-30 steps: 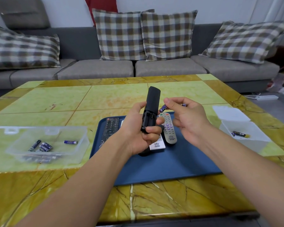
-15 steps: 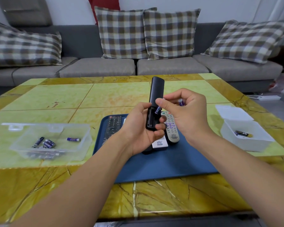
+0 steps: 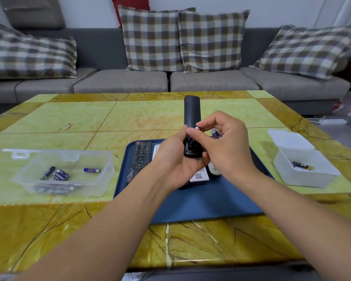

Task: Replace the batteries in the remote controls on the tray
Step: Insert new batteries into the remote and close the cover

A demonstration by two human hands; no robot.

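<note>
My left hand (image 3: 174,159) grips a black remote (image 3: 192,114) upright above the blue tray (image 3: 207,201), its open battery bay facing me. My right hand (image 3: 225,147) pinches a purple battery (image 3: 197,129) between thumb and forefinger at the top of the bay, and holds a second purple battery (image 3: 215,134) against its curled fingers. On the tray lie a dark remote (image 3: 140,159), a white remote (image 3: 199,176) and a grey one (image 3: 214,170), mostly hidden behind my hands.
A clear box (image 3: 97,175) with several purple batteries sits left of the tray. A white box (image 3: 320,177) holding one dark battery (image 3: 302,165) stands at the right, its lid (image 3: 288,138) behind it. A grey sofa with checked cushions lies beyond the yellow-green table (image 3: 69,122).
My right hand moved left to the black remote and brought the pinched battery onto the top of the open bay. The left hand shifted the remote slightly right and up.
</note>
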